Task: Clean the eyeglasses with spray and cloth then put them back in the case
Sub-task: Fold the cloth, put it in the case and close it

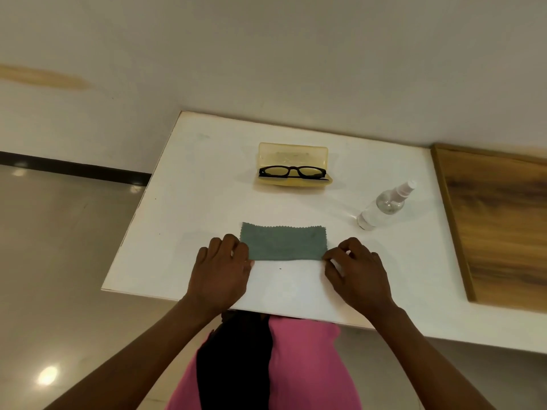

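Left hand (220,269) and right hand (356,269) each pinch an end of the grey-green cloth (283,243); beyond lie black eyeglasses (292,172) in the open yellow case (293,153), spray bottle (384,207) right, unlabelled

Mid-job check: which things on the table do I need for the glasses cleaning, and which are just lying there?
For the job:
- eyeglasses, lying in the case
- open yellow case
- green cloth, both hands at its near corners
- spray bottle, right of the cloth

Just lying about:
- wooden board, at the table's right edge
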